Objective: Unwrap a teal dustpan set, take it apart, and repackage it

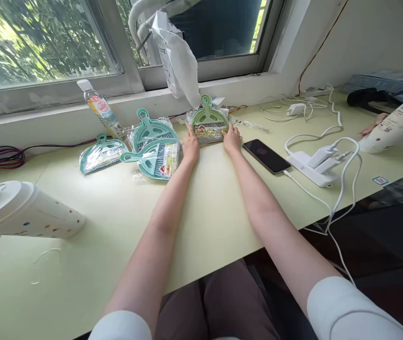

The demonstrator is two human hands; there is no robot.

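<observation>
One green dustpan (207,116) (plastic-wrapped) in left hand (190,147) and right hand (232,140)

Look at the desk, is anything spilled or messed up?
Maybe a small spill: on the left side of the desk, near the white cup, there's a shiny curved mark. It looks like a wet ring, though I can't tell what liquid.

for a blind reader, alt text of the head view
The left hand and right hand hold a wrapped green dustpan set by its sides. On the pale desk, three teal sets lie left of it, a phone and power strip right.
</observation>
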